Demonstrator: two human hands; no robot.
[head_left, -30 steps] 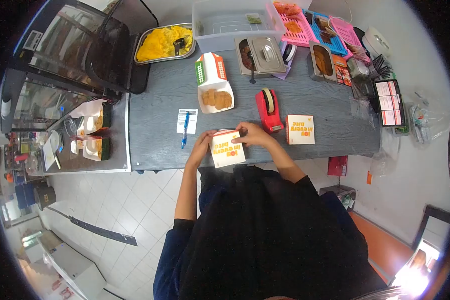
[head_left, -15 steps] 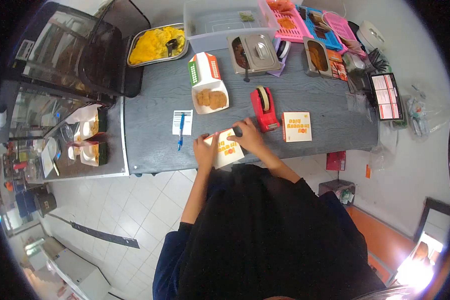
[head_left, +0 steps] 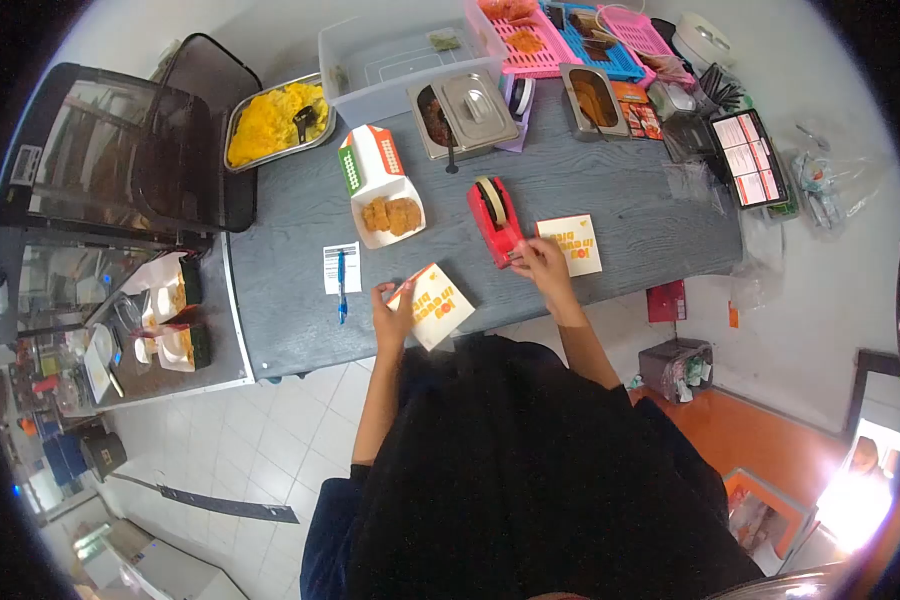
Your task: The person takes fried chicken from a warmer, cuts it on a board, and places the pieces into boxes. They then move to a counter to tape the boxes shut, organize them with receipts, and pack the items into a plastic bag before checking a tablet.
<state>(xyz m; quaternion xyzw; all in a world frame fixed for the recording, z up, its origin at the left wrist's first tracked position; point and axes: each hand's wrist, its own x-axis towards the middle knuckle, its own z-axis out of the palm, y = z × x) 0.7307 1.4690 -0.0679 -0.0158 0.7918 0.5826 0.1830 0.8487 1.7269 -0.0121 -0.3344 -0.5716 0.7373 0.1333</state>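
Observation:
My left hand (head_left: 391,312) is closed on the left edge of a small white printed food box (head_left: 436,308), tilted at the table's front edge. My right hand (head_left: 545,268) reaches the front end of a red tape dispenser (head_left: 498,232). Its fingertips pinch together at the cutter, apparently on the tape end, which is too small to see clearly. A second printed box (head_left: 582,258) lies flat just behind the right hand. Beyond the left hand, an open food box (head_left: 410,225) holds fried pieces (head_left: 392,215). A blue pen (head_left: 342,285) rests on a paper slip (head_left: 330,257).
Along the back stand a tray of yellow food (head_left: 255,140), a clear plastic bin (head_left: 370,95), a lidded steel container (head_left: 475,105) and another steel container (head_left: 622,128). Coloured baskets (head_left: 560,62) sit behind. A display cabinet (head_left: 90,160) flanks the left; a tablet (head_left: 748,160) stands right.
My right hand has left the small box and moved right to the tape dispenser's front end. My left hand still grips the box. The whole view has shifted slightly.

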